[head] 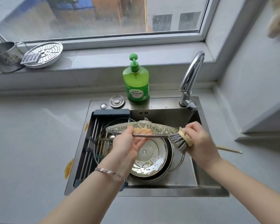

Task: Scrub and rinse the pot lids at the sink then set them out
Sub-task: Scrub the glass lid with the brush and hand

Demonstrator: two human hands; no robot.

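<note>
A glass pot lid (152, 128), streaked with soap foam, is held nearly edge-on and level above the sink (205, 183). Below it, a steel lid (149, 156) lies upside down in the basin, spotted with suds. A second glass lid (100, 143) leans over the rack at the left.

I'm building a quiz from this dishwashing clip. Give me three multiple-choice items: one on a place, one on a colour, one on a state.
1. Where does the soap bottle stand?
A. On the sink ledge beside the faucet
B. On the windowsill
C. In the basin

2. What colour is the soap bottle?
A. Blue
B. Green
C. White

3. What is the state of the glass lid that the left hand holds?
A. Dry and clean
B. Sudsy
C. Broken

Key: 1 A, it stands left of the faucet. 2 B, body and pump are green. 3 B, foam streaks it where the right hand works the brush.
</note>
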